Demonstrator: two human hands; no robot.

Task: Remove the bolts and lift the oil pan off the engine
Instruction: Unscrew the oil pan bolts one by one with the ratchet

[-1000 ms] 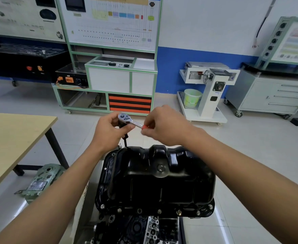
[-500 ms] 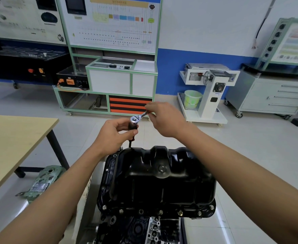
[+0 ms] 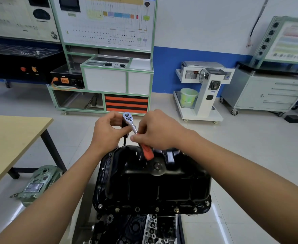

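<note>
Left hand [image 3: 107, 133] grips the extension at frame centre, right hand [image 3: 158, 132] clasps the ratchet [image 3: 129, 121] handle; oil pan [image 3: 151, 180] sits bolted below. Tilt it and the socket could slip off the bolt.

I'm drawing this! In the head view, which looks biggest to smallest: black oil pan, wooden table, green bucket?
1. oil pan
2. wooden table, cut off by the picture's edge
3. green bucket; it stands far back, so its true size is unsure
</note>
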